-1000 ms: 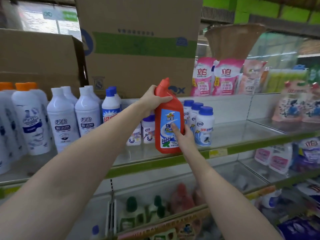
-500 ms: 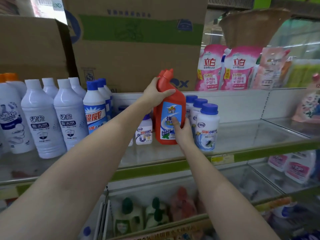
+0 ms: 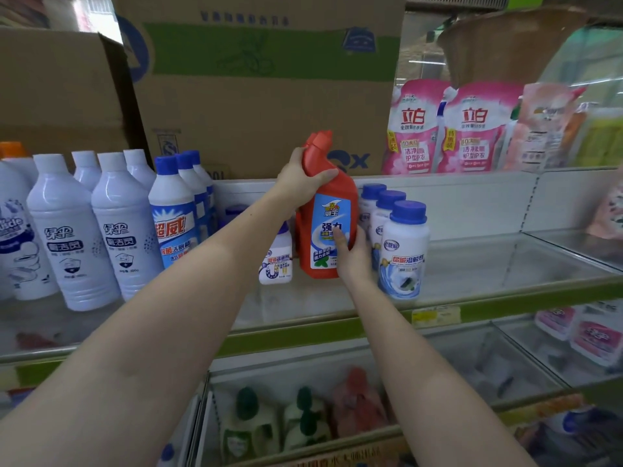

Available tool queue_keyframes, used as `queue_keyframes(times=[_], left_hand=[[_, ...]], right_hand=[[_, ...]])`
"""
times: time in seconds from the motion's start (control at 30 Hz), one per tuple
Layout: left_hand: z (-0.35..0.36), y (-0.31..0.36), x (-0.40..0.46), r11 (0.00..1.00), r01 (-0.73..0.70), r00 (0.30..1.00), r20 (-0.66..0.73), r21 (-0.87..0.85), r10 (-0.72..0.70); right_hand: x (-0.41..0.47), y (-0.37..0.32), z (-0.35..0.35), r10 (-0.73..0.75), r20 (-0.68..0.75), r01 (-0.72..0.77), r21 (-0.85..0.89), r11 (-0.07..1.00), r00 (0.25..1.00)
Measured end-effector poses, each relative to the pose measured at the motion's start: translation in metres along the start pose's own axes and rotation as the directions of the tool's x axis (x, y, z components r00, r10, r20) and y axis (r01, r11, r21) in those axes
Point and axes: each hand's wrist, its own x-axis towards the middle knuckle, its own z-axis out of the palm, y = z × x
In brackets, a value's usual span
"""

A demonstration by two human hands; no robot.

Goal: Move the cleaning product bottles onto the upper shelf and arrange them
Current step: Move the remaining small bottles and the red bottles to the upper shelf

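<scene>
Red bottle on the upper shelf, left hand clamping its neck, right hand steadying the base; advise seating it flat, label forward, before releasing.

Soft, even light falls over the shelves from overhead, a bit dim and bluish. The glass shelf shows a pale sheen but no hard glare, and shadows are faint. The wide lens bends straight edges near the corners. The lower shelf and far right look smeared and blurry.
</scene>
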Motion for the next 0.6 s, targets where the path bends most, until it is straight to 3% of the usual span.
queue_keyframes(times=[0.17,0.3,0.43,0.6], left_hand=[[0.010,-0.002,-0.012,0.999,-0.017,0.997,-0.079,-0.028,0.015],[0.020,0.001,-0.036,0.997,-0.007,0.988,-0.155,0.076,0.018],[0.003,-0.006,-0.047,0.982,0.053,0.990,-0.135,0.184,-0.028],[-0.019,-0.002,-0.089,0.980,0.029,0.998,-0.053,0.194,-0.019]], right_hand=[[-0.013,-0.007,-0.006,0.002,-0.004,-0.002,-0.068,0.998,1.000],[-0.025,-0.019,-0.009,0.020,-0.048,-0.030,-0.214,0.976,0.999],[-0.038,-0.031,-0.018,0.076,-0.034,-0.083,-0.369,0.926,0.997],[-0.069,-0.047,-0.029,0.087,0.005,-0.078,-0.399,0.914,0.996]])
